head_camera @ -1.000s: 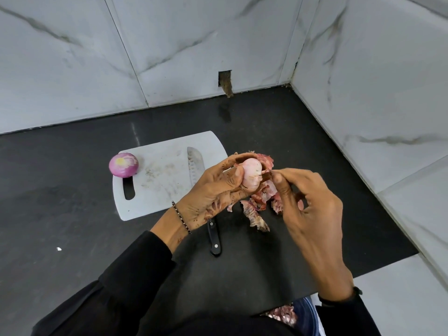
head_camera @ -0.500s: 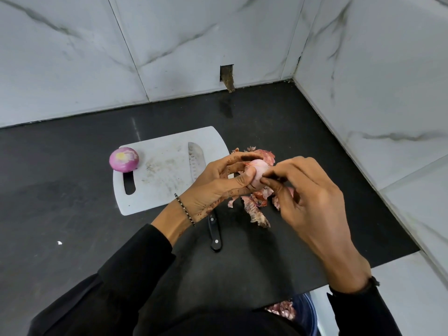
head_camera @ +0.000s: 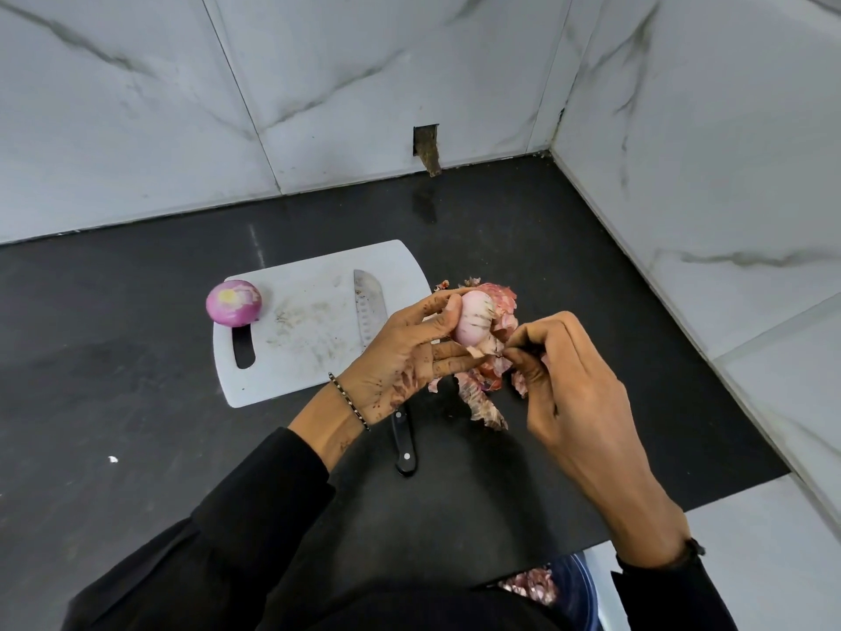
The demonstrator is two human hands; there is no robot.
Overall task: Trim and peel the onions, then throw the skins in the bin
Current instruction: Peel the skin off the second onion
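My left hand (head_camera: 400,357) grips a pale pink, mostly peeled onion (head_camera: 473,322) above the counter, just right of the cutting board. My right hand (head_camera: 564,380) pinches a strip of skin (head_camera: 478,352) at the onion's lower side. Loose reddish skins (head_camera: 482,393) lie in a heap on the counter under both hands. A second, purple onion (head_camera: 233,302) sits at the left end of the white cutting board (head_camera: 300,348). A knife (head_camera: 368,307) lies across the board's right side, its black handle (head_camera: 404,444) over the counter.
The black counter (head_camera: 136,403) runs into a corner of white marble walls (head_camera: 682,129). Its front edge is near my body. A blue bin (head_camera: 573,589) holding skins shows below the counter edge at lower right. A small white speck (head_camera: 112,459) lies at the left.
My right hand has drawn down and to the right from the top of the onion, pulling a strip of skin with it. The left hand has turned the onion slightly.
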